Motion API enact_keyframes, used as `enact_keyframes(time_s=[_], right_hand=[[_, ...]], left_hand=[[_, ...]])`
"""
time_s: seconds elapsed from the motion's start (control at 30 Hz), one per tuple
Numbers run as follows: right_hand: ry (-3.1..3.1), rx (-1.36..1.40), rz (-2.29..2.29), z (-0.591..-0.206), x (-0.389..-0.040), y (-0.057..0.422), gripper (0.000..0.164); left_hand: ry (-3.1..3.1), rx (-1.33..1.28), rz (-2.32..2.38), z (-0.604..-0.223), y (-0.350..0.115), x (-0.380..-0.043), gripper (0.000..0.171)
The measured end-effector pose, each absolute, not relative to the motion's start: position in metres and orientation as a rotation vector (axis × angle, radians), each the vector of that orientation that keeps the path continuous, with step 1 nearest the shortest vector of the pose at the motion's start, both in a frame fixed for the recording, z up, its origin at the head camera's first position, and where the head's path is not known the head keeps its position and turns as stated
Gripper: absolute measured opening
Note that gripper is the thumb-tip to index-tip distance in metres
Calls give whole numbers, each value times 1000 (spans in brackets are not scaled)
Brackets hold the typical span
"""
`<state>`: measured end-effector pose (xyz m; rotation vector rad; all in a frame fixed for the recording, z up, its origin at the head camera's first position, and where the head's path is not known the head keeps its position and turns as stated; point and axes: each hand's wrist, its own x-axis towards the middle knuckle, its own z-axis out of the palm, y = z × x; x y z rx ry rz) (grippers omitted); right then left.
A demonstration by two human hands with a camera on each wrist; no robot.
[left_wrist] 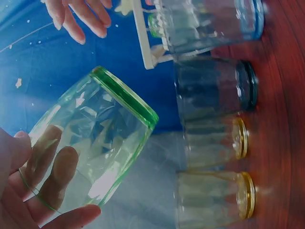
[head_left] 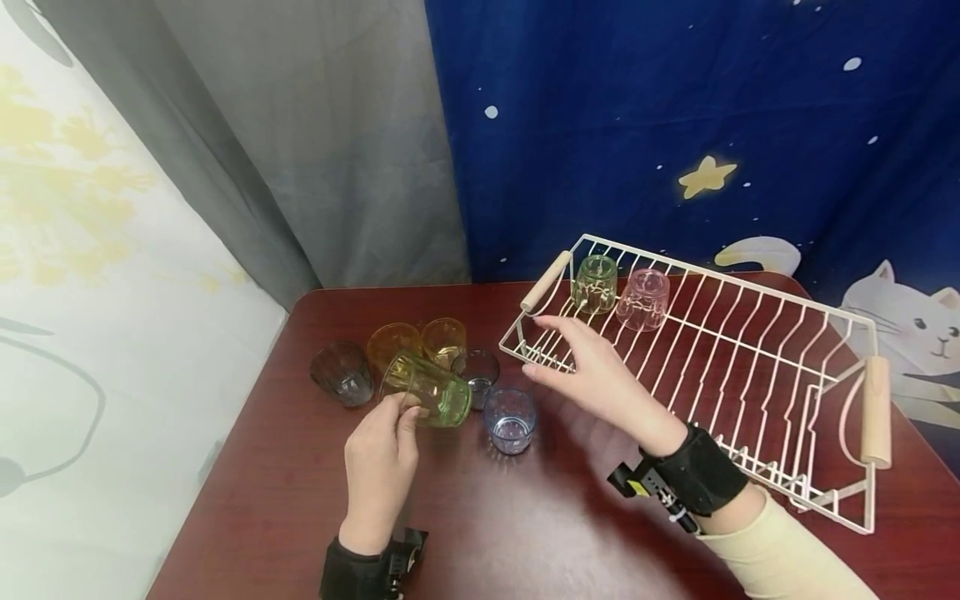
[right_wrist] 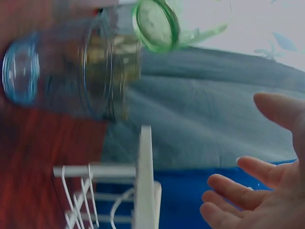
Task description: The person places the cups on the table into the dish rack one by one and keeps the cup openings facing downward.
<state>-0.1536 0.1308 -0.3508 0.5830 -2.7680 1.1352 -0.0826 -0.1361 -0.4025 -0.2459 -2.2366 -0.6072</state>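
Observation:
My left hand (head_left: 381, 467) holds a green glass (head_left: 442, 398) by its rim end, tilted on its side above the table, its base pointing right. In the left wrist view, fingers show through the wall of that glass (left_wrist: 109, 129). My right hand (head_left: 600, 379) holds nothing; its thumb and fingers are spread near the left end of the white wire rack (head_left: 738, 340). Below the held glass and around it stand a blue glass (head_left: 510, 423), a dark glass (head_left: 480, 371), two amber glasses, one of them the right amber glass (head_left: 444, 337), and another dark glass (head_left: 341, 375) at the left.
In the rack's far left corner a green glass (head_left: 596, 285) and a pink glass (head_left: 643, 300) stand upside down. Wooden handles sit at both ends, including the right handle (head_left: 876, 412). Curtains (head_left: 360, 150) hang behind the red-brown table (head_left: 262, 483).

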Motion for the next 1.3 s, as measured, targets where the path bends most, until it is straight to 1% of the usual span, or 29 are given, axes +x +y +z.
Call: enact_keyframes(time_s=[0.1,0.3,0.43,0.67,0.8,0.93,1.3], right_hand=[[-2745,632,1209,-355,-144,124,71],[-2690,745,1417,-366,-130,115,78],[-2634,841,1553,-374,-123,112,83],[-2582,924,1691,-386,-117,108,91],[-2552,908,1762,-390,-114,108,90],[-2527,876,1823,-392,-112,109,87],[-2480,784,1810,-398,-109,111,81]], left_hand=[[-2255,-260,-699,-401,-132,-80,6],[-2255,-335,-1038,-398,-125,-77,1],[-2255,-352,-1173,-397,-118,-73,8],[-2212,-321,-1506,-397,-105,-67,7],[-2167,-243,-1691,-397,-100,-65,8],[-2158,-179,-1754,-397,-97,-64,9],[-2125,-143,-1925,-399,-87,-62,13]])
